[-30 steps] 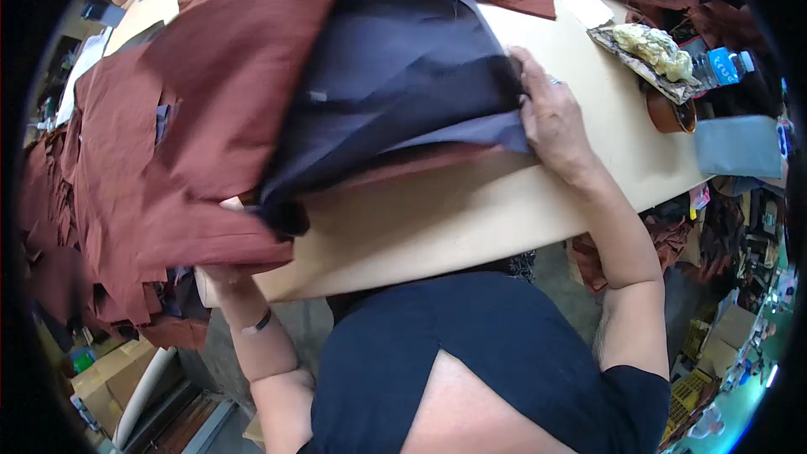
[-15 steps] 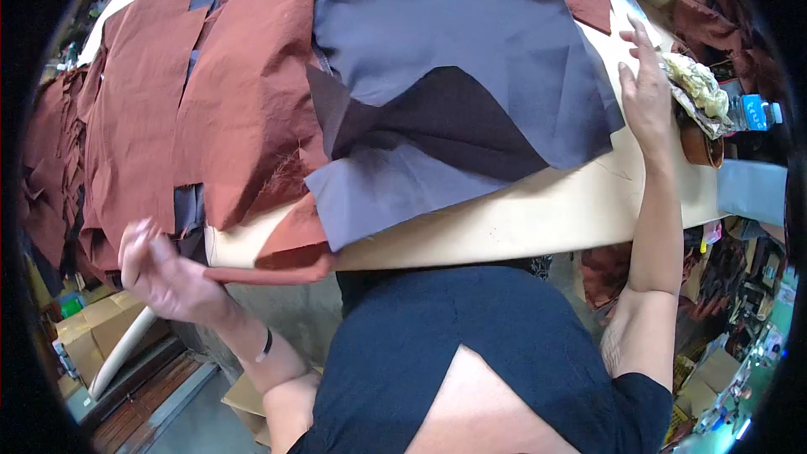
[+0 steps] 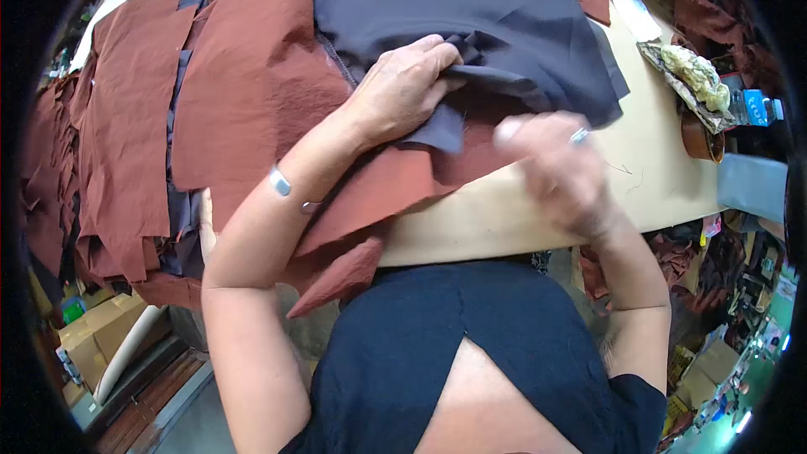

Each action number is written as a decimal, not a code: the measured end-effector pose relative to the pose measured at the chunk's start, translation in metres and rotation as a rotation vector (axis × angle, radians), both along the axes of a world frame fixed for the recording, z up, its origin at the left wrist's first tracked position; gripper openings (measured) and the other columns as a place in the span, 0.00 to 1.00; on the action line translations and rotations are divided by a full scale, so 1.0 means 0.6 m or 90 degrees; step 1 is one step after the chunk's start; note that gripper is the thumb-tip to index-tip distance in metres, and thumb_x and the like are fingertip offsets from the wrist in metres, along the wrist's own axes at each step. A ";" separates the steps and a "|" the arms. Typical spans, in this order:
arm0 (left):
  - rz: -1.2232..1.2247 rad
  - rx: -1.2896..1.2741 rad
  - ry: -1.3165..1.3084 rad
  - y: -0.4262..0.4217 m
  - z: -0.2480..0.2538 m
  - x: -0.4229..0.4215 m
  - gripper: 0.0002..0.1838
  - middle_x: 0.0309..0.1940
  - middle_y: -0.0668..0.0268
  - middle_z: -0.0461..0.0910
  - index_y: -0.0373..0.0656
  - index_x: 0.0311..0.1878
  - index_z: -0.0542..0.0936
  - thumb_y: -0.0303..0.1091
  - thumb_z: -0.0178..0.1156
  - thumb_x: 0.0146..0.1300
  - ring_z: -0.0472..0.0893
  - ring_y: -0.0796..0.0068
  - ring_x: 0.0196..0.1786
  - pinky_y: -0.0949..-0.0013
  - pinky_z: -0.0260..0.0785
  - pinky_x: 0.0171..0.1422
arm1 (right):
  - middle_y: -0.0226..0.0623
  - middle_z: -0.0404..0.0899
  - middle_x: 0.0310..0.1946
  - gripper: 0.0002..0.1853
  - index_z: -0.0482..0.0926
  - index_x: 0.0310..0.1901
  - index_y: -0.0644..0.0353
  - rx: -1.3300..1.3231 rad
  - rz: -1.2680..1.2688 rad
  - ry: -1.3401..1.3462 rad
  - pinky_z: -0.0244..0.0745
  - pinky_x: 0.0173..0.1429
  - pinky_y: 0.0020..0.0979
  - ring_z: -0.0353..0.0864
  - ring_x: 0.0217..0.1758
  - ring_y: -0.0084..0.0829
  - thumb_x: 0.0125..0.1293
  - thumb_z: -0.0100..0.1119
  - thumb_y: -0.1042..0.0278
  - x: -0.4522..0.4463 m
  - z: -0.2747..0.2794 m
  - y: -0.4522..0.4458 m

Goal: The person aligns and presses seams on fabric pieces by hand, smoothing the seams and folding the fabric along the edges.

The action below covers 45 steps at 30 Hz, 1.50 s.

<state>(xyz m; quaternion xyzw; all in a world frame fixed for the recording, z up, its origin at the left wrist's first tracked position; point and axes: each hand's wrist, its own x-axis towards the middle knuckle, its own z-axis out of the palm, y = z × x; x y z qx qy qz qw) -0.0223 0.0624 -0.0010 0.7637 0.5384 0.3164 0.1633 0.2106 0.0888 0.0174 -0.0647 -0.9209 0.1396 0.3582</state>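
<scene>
My left hand [image 3: 408,88] reaches across the middle of the work and is closed on the dark grey cloth [image 3: 471,0], which bunches up under the fingers. A wide bracelet circles that wrist. To the right of it, my right hand [image 3: 559,170], wearing a ring, hovers over or near the table edge. Its fingers are smeared by motion, and whether they hold anything cannot be made out. Reddish-brown cloth [image 3: 244,101] lies to the left and under the grey piece, with loose flaps [image 3: 370,210] hanging over the front edge below my left forearm.
The pale table [image 3: 471,219] has a curved front edge. On its right side stand a brown bowl [image 3: 702,139], a crumpled wrapper [image 3: 693,80], a bottle with a blue label [image 3: 756,108] and a pale blue box [image 3: 752,185]. More reddish-brown pieces [image 3: 126,118] pile up at the left.
My left hand has moved from the lower left up onto the grey cloth and gripped it. My right hand has come in from the right. The grey cloth's near flap has been drawn up, showing reddish-brown cloth.
</scene>
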 end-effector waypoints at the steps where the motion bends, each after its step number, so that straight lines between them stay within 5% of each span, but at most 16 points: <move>1: 0.023 0.024 -0.016 0.003 -0.003 0.003 0.09 0.33 0.54 0.74 0.36 0.40 0.74 0.25 0.59 0.55 0.76 0.53 0.38 0.61 0.68 0.42 | 0.40 0.79 0.44 0.23 0.77 0.51 0.58 -0.040 0.029 -0.054 0.74 0.51 0.38 0.79 0.46 0.37 0.50 0.59 0.77 -0.012 0.002 -0.029; 5: 0.160 0.089 -0.060 -0.002 0.006 -0.008 0.09 0.32 0.57 0.78 0.37 0.41 0.76 0.25 0.60 0.57 0.79 0.67 0.35 0.68 0.70 0.42 | 0.41 0.78 0.47 0.26 0.75 0.54 0.55 -0.015 0.058 -0.179 0.75 0.53 0.42 0.79 0.49 0.41 0.48 0.63 0.72 -0.021 -0.029 -0.065; 7: 0.244 0.108 -0.070 -0.010 0.023 -0.048 0.06 0.32 0.53 0.78 0.38 0.39 0.77 0.23 0.58 0.57 0.80 0.58 0.35 0.64 0.71 0.41 | 0.38 0.79 0.43 0.24 0.73 0.58 0.54 -0.043 0.046 -0.158 0.73 0.56 0.39 0.78 0.50 0.37 0.57 0.53 0.71 -0.013 -0.028 -0.058; 12: 0.366 -0.048 -0.005 -0.064 0.029 -0.141 0.10 0.33 0.56 0.79 0.38 0.41 0.76 0.18 0.53 0.56 0.79 0.64 0.36 0.66 0.71 0.43 | 0.40 0.80 0.42 0.31 0.67 0.61 0.57 -0.067 0.027 -0.095 0.75 0.52 0.41 0.81 0.44 0.39 0.52 0.57 0.78 0.005 -0.035 -0.047; 15: 0.421 0.133 0.086 -0.075 0.028 -0.142 0.14 0.39 0.59 0.76 0.40 0.44 0.75 0.17 0.56 0.53 0.77 0.65 0.39 0.69 0.70 0.44 | 0.41 0.80 0.41 0.31 0.67 0.61 0.59 -0.115 0.016 -0.075 0.75 0.53 0.42 0.80 0.42 0.39 0.52 0.58 0.79 0.004 -0.025 -0.042; 19: 0.223 0.390 0.010 -0.087 0.068 -0.081 0.15 0.43 0.62 0.75 0.43 0.43 0.76 0.18 0.59 0.50 0.75 0.67 0.46 0.67 0.69 0.48 | 0.40 0.80 0.38 0.29 0.68 0.60 0.62 -0.053 -0.130 -0.177 0.73 0.54 0.43 0.79 0.38 0.41 0.53 0.56 0.82 0.013 -0.025 -0.018; 21: -0.006 0.222 0.090 -0.086 0.086 -0.058 0.09 0.46 0.64 0.76 0.46 0.39 0.78 0.24 0.61 0.53 0.73 0.66 0.53 0.63 0.65 0.56 | 0.46 0.80 0.39 0.25 0.72 0.54 0.62 -0.085 -0.113 -0.132 0.75 0.48 0.39 0.81 0.40 0.46 0.52 0.58 0.86 0.006 -0.024 -0.004; 24: -0.063 0.050 0.265 -0.065 0.064 -0.028 0.07 0.54 0.65 0.75 0.48 0.39 0.80 0.37 0.56 0.61 0.67 0.56 0.63 0.55 0.54 0.66 | 0.47 0.80 0.38 0.25 0.72 0.54 0.61 -0.042 -0.084 -0.100 0.77 0.44 0.36 0.82 0.38 0.44 0.53 0.54 0.88 0.008 -0.049 0.052; 27: -0.018 -0.028 0.162 -0.024 0.018 -0.046 0.15 0.58 0.61 0.73 0.46 0.50 0.78 0.41 0.49 0.66 0.65 0.54 0.64 0.58 0.53 0.69 | 0.49 0.79 0.41 0.23 0.71 0.54 0.62 -0.121 -0.272 -0.147 0.75 0.45 0.39 0.80 0.40 0.47 0.54 0.54 0.87 0.025 -0.053 0.121; 30: -0.002 0.064 0.198 -0.012 -0.010 -0.023 0.17 0.57 0.63 0.73 0.47 0.53 0.77 0.43 0.49 0.67 0.66 0.58 0.62 0.60 0.55 0.66 | 0.51 0.77 0.44 0.22 0.71 0.53 0.63 0.018 -0.358 -0.045 0.73 0.46 0.40 0.78 0.45 0.49 0.54 0.56 0.84 0.024 -0.015 0.111; 33: 0.024 0.105 0.165 -0.010 -0.018 -0.012 0.18 0.57 0.61 0.72 0.45 0.54 0.75 0.42 0.54 0.64 0.67 0.57 0.62 0.59 0.57 0.66 | 0.40 0.75 0.52 0.31 0.71 0.59 0.53 -0.002 -0.088 -0.012 0.70 0.52 0.39 0.78 0.47 0.38 0.49 0.55 0.81 -0.010 0.004 0.030; 36: 0.062 0.145 0.074 -0.019 -0.016 -0.010 0.19 0.57 0.56 0.71 0.42 0.53 0.74 0.36 0.60 0.59 0.67 0.54 0.63 0.59 0.59 0.66 | 0.35 0.73 0.56 0.24 0.74 0.58 0.45 0.075 -0.004 -0.169 0.62 0.52 0.33 0.74 0.45 0.24 0.57 0.52 0.67 -0.026 0.002 -0.058; 39: 0.052 0.133 0.013 -0.022 -0.013 -0.013 0.18 0.58 0.56 0.71 0.41 0.51 0.73 0.34 0.61 0.58 0.66 0.53 0.63 0.58 0.60 0.65 | 0.30 0.80 0.43 0.22 0.75 0.56 0.48 0.118 0.049 -0.142 0.64 0.49 0.29 0.76 0.36 0.24 0.56 0.54 0.63 -0.030 -0.029 -0.066; 42: 0.041 0.107 0.097 -0.024 -0.015 -0.019 0.17 0.59 0.57 0.70 0.41 0.51 0.73 0.36 0.59 0.60 0.66 0.55 0.64 0.59 0.59 0.66 | 0.29 0.82 0.35 0.22 0.78 0.51 0.56 -0.140 -0.003 -0.004 0.67 0.48 0.31 0.79 0.37 0.26 0.51 0.61 0.74 -0.011 0.009 -0.026; 43: 0.038 0.110 0.120 -0.023 -0.015 -0.019 0.17 0.58 0.57 0.71 0.41 0.50 0.73 0.38 0.59 0.60 0.67 0.54 0.63 0.59 0.60 0.65 | 0.33 0.80 0.30 0.15 0.78 0.50 0.61 -0.194 -0.035 -0.010 0.69 0.51 0.29 0.77 0.39 0.32 0.60 0.53 0.74 0.004 0.016 -0.011; 45: 0.037 0.098 0.134 -0.021 -0.015 -0.021 0.17 0.57 0.57 0.71 0.41 0.50 0.73 0.39 0.58 0.61 0.67 0.55 0.62 0.59 0.60 0.65 | 0.35 0.79 0.34 0.19 0.73 0.55 0.61 -0.297 -0.066 -0.048 0.69 0.53 0.30 0.77 0.42 0.30 0.60 0.56 0.72 0.037 0.028 0.012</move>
